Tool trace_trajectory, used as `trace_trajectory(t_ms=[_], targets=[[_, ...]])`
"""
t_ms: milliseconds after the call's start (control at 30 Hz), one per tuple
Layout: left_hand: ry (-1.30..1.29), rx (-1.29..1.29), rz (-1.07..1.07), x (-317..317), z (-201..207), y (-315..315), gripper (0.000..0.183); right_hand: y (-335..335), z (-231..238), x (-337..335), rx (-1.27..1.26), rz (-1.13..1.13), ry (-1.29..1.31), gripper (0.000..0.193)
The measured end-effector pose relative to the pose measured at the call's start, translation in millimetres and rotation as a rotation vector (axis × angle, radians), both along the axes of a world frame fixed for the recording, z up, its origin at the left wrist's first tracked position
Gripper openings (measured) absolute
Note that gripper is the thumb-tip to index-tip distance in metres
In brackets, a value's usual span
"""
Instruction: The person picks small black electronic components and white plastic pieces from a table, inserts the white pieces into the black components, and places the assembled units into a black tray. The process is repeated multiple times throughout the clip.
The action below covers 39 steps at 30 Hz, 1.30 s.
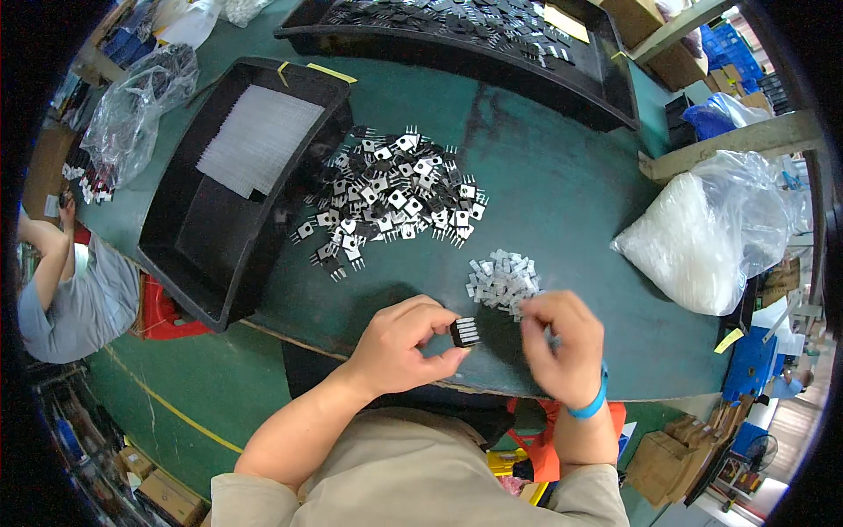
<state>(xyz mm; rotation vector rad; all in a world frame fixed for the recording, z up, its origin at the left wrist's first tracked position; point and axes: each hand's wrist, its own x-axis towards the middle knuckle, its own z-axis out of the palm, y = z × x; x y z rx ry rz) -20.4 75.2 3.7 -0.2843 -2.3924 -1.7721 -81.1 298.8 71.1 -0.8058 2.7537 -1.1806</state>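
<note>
My left hand (406, 344) pinches a small stack of black transistors (464, 332) between thumb and fingers. Pale strips show in a row on the stack's right side. Over the edge of a small heap of translucent grey-white pieces (502, 279) is my right hand (564, 342), slightly blurred, its fingers curled toward the thumb. What its fingertips hold, if anything, I cannot make out. Beyond both hands spreads a loose pile of transistors (399, 195), black with silvery faces and metal legs.
At left stands a black tray (198, 230) with a translucent ribbed sheet (260, 140) inside. A larger black tray (527, 88) of transistors lies at the back. A bag of white pieces (702, 233) rests at right. Another person (75, 294) sits at far left.
</note>
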Motion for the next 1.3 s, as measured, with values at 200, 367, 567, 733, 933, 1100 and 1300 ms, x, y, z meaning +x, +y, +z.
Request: trace_trajectory(t_ms=[200,367,567,733,933,1100,1300], targets=[[0.011,0.015,-0.004,-0.6,-2.1,0.4,0.031,2.8,-22.5,-9.6,0.156,0.005,0.022,0.016],[0.007,0.018,-0.016,-0.9,-2.2,-0.1,0.032,-7.5,-29.9,-12.2,0.197,0.035,0.077,0.013],[0.005,0.013,-0.013,-1.5,-1.6,-0.7,0.033,-7.4,-31.5,-17.1,0.067,0.033,0.009,0.014],[-0.011,0.017,-0.013,-0.2,-0.6,-1.2,0.033,-6.9,-22.6,-7.4,-0.198,0.02,-0.225,0.016],[-0.001,0.02,-0.018,-0.9,-0.9,-1.3,0.034,-11.4,-15.0,-3.9,-0.267,0.226,-0.213,0.019],[0.003,0.017,-0.018,-0.8,-0.6,-1.5,0.034,-15.0,-7.9,2.4,-0.247,0.199,-0.242,0.016],[-0.018,0.015,-0.016,-0.4,0.2,-1.7,0.033,-13.7,-7.3,5.2,-0.169,0.247,-0.195,0.016]])
